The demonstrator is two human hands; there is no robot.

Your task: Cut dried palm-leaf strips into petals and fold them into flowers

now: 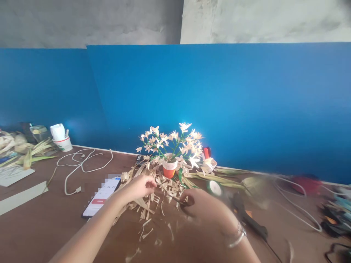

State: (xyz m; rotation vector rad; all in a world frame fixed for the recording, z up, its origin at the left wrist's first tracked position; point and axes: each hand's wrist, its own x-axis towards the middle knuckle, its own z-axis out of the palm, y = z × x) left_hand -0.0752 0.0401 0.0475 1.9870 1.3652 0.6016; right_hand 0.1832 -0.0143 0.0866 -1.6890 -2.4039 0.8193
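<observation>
My left hand (141,185) rests on a heap of dry leaf strips (153,193), its fingers curled in a pinch on a strip. My right hand (204,208), with a bangle at the wrist, is closed on scissors (181,201) whose dark handle loop shows by the thumb; the hand is blurred. Behind both hands stands a small orange and white cup (169,168) holding pale leaf-made flowers (172,142) on green stems.
A phone (101,197) with a lit screen lies left of the heap. White cables (82,164) loop further left. A roll of green tape (214,188) and a black glue gun (246,215) lie to the right. A blue board (219,102) backs the brown table (41,226).
</observation>
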